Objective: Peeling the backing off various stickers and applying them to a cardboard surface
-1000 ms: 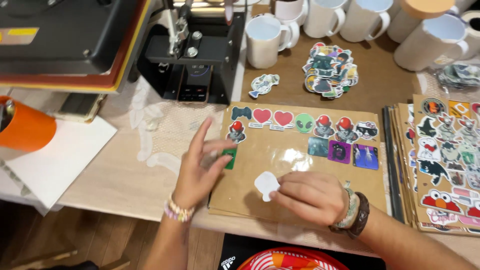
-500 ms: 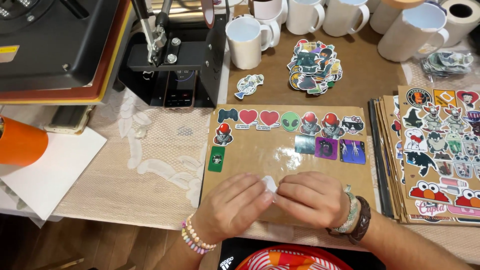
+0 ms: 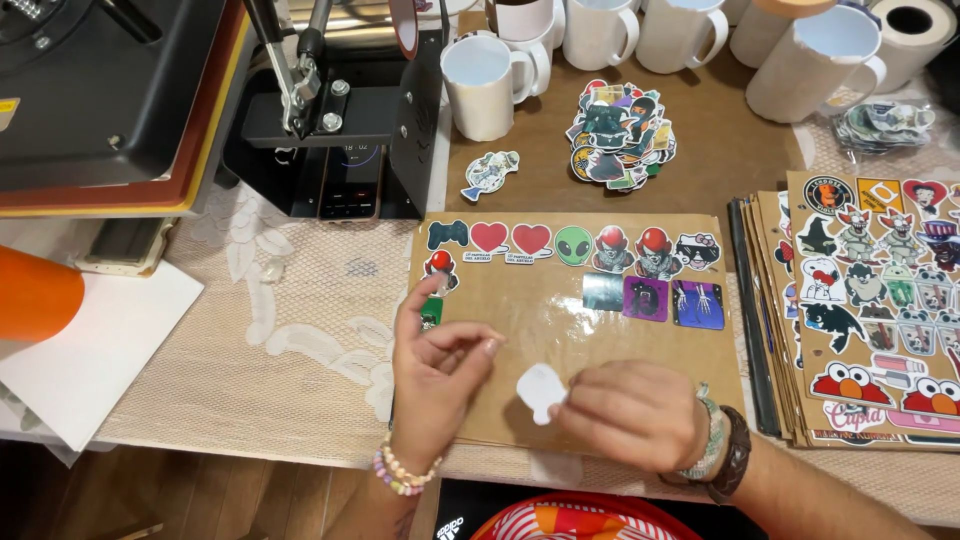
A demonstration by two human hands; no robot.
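white sticker backing (image 3: 541, 390): near edge of brown card (image 3: 560, 330) | we are pinching it in right hand (image 3: 632, 415) fingers, left hand (image 3: 437, 370) fingers closing empty | seems thin, floppy; gripping its edge

white ceramic mugs (image 3: 483, 85): 6 in view | red heart stickers (image 3: 489, 238): 2 | green alien-head sticker (image 3: 574, 244): 1 | square stickers (image 3: 645, 298): 3 | white paper backing piece (image 3: 541, 390): 1 | hands (image 3: 437, 365): 2
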